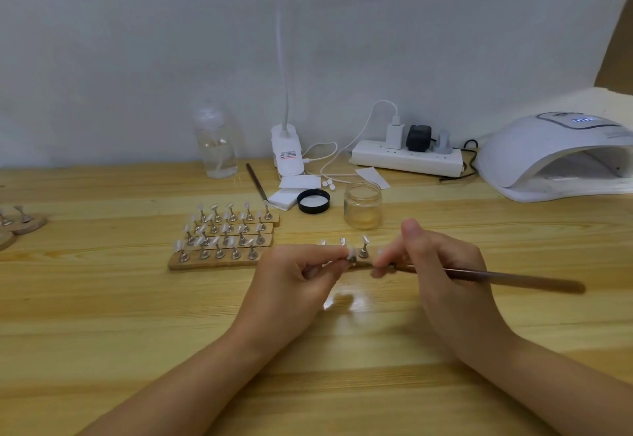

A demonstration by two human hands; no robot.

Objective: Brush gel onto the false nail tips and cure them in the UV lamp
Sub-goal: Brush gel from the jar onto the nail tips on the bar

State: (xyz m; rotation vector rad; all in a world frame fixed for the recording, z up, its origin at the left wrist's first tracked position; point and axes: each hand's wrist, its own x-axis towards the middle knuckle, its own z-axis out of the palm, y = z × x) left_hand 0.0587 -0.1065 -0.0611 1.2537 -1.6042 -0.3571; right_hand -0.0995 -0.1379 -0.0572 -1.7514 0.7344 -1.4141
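My left hand (294,274) pinches a small metal stand with a false nail tip (351,253) just above the table's middle. Close to its right, my right hand (442,264) grips a brown gel brush (513,279), its handle pointing right and its tip aimed at the nail. Behind my fingers a wooden strip carries more nail tips on stands (364,247), partly hidden. An open glass jar of gel (362,204) stands behind the hands, its black lid (313,201) to its left. The white UV lamp (555,154) sits at the far right, its display lit.
Several wooden strips full of nail stands (224,237) lie left of centre, with more (20,221) at the left edge. A clear bottle (215,142), a second brush (257,182), white pads (291,189), a lamp base (287,151) and a power strip (407,158) line the back.
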